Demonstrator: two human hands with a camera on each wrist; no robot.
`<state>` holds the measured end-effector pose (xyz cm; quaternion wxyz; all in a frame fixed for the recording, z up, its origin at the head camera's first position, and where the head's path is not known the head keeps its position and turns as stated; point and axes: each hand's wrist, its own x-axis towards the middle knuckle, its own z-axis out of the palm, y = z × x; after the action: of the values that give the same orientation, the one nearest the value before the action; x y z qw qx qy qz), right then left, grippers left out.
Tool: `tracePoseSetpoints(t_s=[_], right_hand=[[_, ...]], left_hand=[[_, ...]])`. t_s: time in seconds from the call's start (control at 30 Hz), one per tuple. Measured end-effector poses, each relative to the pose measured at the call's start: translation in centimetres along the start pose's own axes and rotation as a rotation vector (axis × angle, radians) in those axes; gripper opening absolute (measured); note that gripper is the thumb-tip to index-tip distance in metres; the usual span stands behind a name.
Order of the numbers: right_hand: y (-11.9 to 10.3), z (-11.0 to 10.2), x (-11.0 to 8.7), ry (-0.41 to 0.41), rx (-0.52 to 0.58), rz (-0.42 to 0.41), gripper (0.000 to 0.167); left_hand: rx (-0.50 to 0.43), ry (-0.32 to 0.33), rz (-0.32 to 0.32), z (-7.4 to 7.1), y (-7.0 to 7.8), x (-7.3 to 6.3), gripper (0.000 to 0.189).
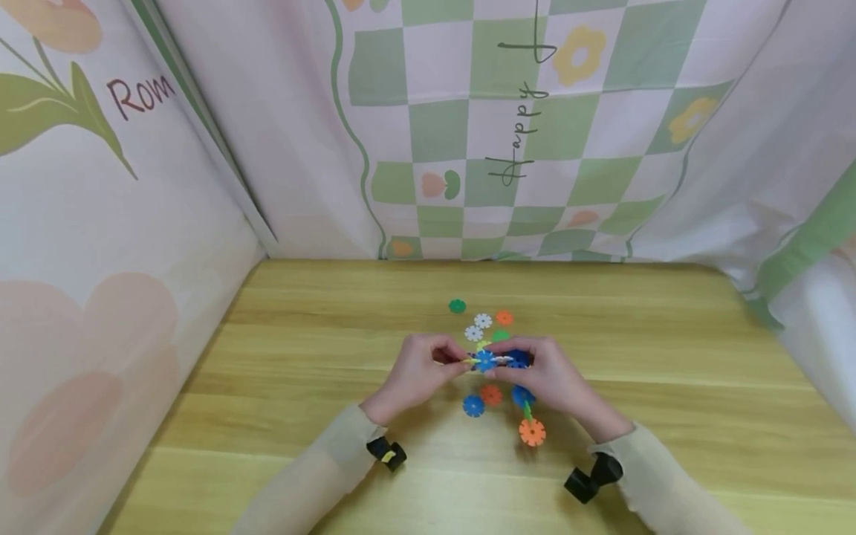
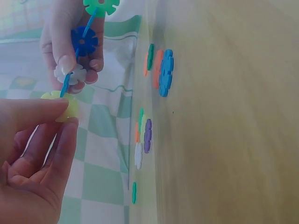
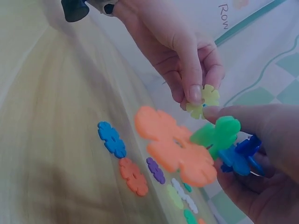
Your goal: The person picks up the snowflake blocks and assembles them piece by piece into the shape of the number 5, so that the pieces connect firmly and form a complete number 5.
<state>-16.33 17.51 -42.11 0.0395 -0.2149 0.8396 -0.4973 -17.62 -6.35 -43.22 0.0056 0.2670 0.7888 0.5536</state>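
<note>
Thumb and fingers of my left hand (image 1: 423,371) pinch a yellow notched plastic disc (image 2: 71,111) by its edge. A blue notched disc (image 1: 484,361) is slotted into it, edge-on in the left wrist view. On the other side my right hand (image 1: 555,375) holds a white notched disc (image 2: 77,74) joined to that blue one. From there the chain runs on through dark blue discs (image 3: 247,145) under the right hand to a green disc (image 3: 226,133) and an orange disc (image 3: 161,148) hanging at its near end. The hands hold the chain above the table.
Loose notched discs lie on the wooden table (image 1: 301,319): a green one (image 1: 458,305), white ones (image 1: 483,320), an orange one (image 1: 504,317), a blue one (image 1: 473,406), a red-orange one (image 1: 491,394) and a purple one (image 3: 155,170). Printed curtains (image 1: 307,186) stand behind and beside.
</note>
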Motion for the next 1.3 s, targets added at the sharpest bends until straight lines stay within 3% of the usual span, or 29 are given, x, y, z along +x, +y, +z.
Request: tracePoseSetpoints(t_s=[0.43, 0.6, 0.73, 0.8, 1.0, 1.13, 1.3], right_hand=[[0.1, 0.1, -0.1, 0.051, 0.02, 0.073, 0.038], [0.5, -0.2, -0.2, 0.068, 0.007, 0.089, 0.038], [0.8, -0.6, -0.4, 0.088, -0.023, 0.122, 0.036], [0.8, -0.7, -0.5, 0.091, -0.029, 0.137, 0.037], [0.7, -0.8, -0.5, 0.088, -0.047, 0.133, 0.038], [0.7, -0.9, -0.4, 0.088, -0.051, 0.128, 0.036], [0.6, -0.9, -0.6, 0.09, -0.053, 0.134, 0.037]], left_hand=[[0.005, -0.005, -0.032, -0.1, 0.2, 0.6, 0.008], [-0.028, -0.082, -0.057, -0.5, 0.1, 0.9, 0.021], [0.013, -0.147, -0.097, -1.7, -0.6, 1.6, 0.037], [0.045, -0.139, -0.116, -2.4, -1.1, 2.4, 0.041], [0.111, -0.02, -0.15, -3.5, -2.7, 6.5, 0.043], [0.144, -0.001, -0.21, -3.2, -3.3, 8.8, 0.043], [0.155, 0.016, -0.239, -2.4, -4.9, 10.3, 0.043]])
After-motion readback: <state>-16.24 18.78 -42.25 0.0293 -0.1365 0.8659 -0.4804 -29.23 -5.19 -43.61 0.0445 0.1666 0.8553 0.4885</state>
